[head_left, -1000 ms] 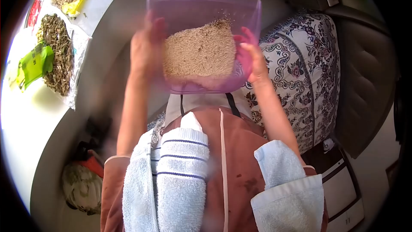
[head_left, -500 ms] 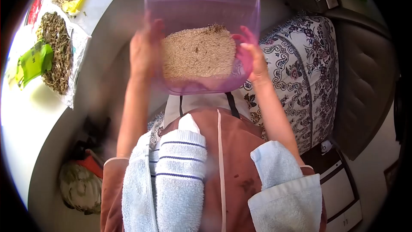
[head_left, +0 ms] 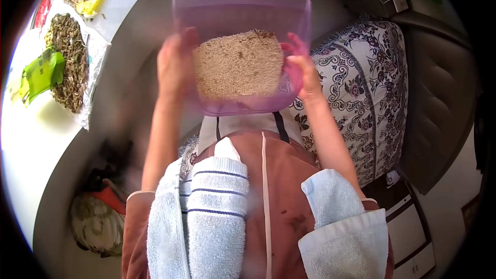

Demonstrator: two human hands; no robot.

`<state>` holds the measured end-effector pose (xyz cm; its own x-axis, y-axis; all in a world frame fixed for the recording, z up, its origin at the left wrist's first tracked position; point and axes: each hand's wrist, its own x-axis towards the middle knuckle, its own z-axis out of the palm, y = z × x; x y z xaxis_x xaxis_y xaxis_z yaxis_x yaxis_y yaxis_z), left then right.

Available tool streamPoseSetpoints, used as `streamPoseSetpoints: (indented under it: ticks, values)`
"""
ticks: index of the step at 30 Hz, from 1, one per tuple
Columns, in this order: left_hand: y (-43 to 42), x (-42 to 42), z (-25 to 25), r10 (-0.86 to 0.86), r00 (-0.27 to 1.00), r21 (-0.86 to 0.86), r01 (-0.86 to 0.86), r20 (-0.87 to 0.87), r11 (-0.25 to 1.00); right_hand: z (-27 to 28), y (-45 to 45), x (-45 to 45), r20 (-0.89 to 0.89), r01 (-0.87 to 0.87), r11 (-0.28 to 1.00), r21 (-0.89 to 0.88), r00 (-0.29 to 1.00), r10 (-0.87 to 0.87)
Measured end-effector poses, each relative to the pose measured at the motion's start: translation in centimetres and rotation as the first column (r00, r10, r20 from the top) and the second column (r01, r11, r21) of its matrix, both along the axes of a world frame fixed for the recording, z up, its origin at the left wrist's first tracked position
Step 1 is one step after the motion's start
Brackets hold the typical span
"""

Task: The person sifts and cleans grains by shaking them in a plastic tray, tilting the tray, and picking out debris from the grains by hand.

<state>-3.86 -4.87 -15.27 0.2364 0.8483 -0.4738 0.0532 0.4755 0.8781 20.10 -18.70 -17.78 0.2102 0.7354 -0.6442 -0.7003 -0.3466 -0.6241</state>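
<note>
A see-through purple plastic container (head_left: 243, 8) is held up in front of me, tilted so that its inside faces me. Pale, small grains (head_left: 237, 67) with a few dark bits lie across its bottom, the darkest clump near the top right of the heap. My left hand (head_left: 175, 62) grips the container's left side; a smear blurs part of it. Around the right side my right hand (head_left: 305, 75) is closed, with its fingers showing through the purple wall.
On the white table (head_left: 36, 160) at left, dried brown plant pieces (head_left: 70, 67) lie on a white bag beside a green packet (head_left: 44, 75). A patterned cloth (head_left: 361, 82) covers a seat at right. A light blue towel (head_left: 217, 222) hangs over my front.
The grains have shifted slightly left and down inside the container, and their heap has changed outline. Both hands keep their hold, with the container almost in the same place.
</note>
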Motion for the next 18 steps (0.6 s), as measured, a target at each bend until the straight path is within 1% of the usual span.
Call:
streamPoseSetpoints:
  ticks: [1, 2, 3, 4, 5, 7, 8, 9, 11, 12, 14, 15, 17, 18]
  values:
    - [-0.9, 1.8, 0.4, 0.037, 0.999, 0.037, -0.036, -0.015, 0.999, -0.5, -0.3, 2.1, -0.022, -0.031, 0.999, 0.025, 0.999, 0.031]
    - [-2.0, 2.8, -0.2, 0.017, 0.996, 0.132, -0.006, -0.083, 0.991, -0.6, -0.5, 4.0, -0.049, -0.036, 0.998, 0.044, 0.998, 0.038]
    - [-3.3, 4.6, -0.5, 0.132, 0.989, 0.141, -0.14, 0.06, 0.98, -0.1, -0.6, 5.3, -0.071, -0.038, 0.998, 0.058, 0.997, 0.042]
    - [-3.6, 4.9, -0.5, 0.13, 0.987, 0.096, -0.14, 0.098, 0.986, 0.2, -0.8, 6.2, -0.084, -0.041, 0.997, 0.062, 0.995, 0.046]
    - [-3.9, 5.3, -0.6, 0.136, 0.981, 0.051, -0.144, 0.138, 0.988, 0.3, -1.0, 6.2, -0.05, -0.021, 0.999, 0.045, 0.999, 0.023]
    - [-2.4, 3.7, -1.1, 0.177, 0.98, -0.117, -0.165, 0.095, 0.979, 0.4, -0.5, 4.8, 0.015, 0.007, 1.0, 0.012, 1.0, -0.007]
    - [-1.8, 2.5, -1.3, 0.181, 0.978, -0.15, -0.164, 0.106, 0.975, 0.8, -0.4, 3.7, 0.044, 0.027, 0.996, -0.087, 0.999, -0.024]
    - [-1.4, 1.5, -1.3, 0.178, 0.979, -0.174, -0.158, 0.103, 0.972, 1.3, -0.2, 2.8, 0.01, 0.027, 0.995, -0.095, 1.0, -0.026]
    - [-0.4, 0.3, 0.2, 0.138, 0.989, -0.196, -0.125, 0.054, 0.973, 2.5, 0.8, 1.3, -0.07, 0.029, 0.995, -0.1, 0.997, -0.036]
    - [-0.1, 0.0, 0.6, 0.156, 0.986, -0.208, -0.142, 0.052, 0.968, 3.5, 1.6, 1.0, -0.115, 0.048, 0.992, -0.121, 0.991, -0.062]
    - [0.0, -0.2, 1.4, 0.189, 0.98, -0.234, -0.172, 0.054, 0.957, 3.5, 2.5, 2.2, -0.157, -0.022, 0.991, -0.13, 0.988, 0.002]
    - [0.2, -0.2, 1.8, 0.177, 0.983, -0.301, -0.157, 0.041, 0.941, 3.8, 3.0, 2.6, -0.172, -0.056, 0.99, -0.133, 0.985, 0.032]
    - [0.6, -0.2, 2.5, 0.152, 0.988, -0.427, -0.129, 0.019, 0.895, 6.1, 4.7, 3.1, -0.117, -0.128, 0.986, -0.111, 0.986, 0.115]
    - [0.6, -0.5, 2.7, 0.121, 0.99, -0.435, -0.08, 0.066, 0.897, 6.8, 5.5, 3.7, -0.088, -0.176, 0.98, -0.09, 0.982, 0.168]
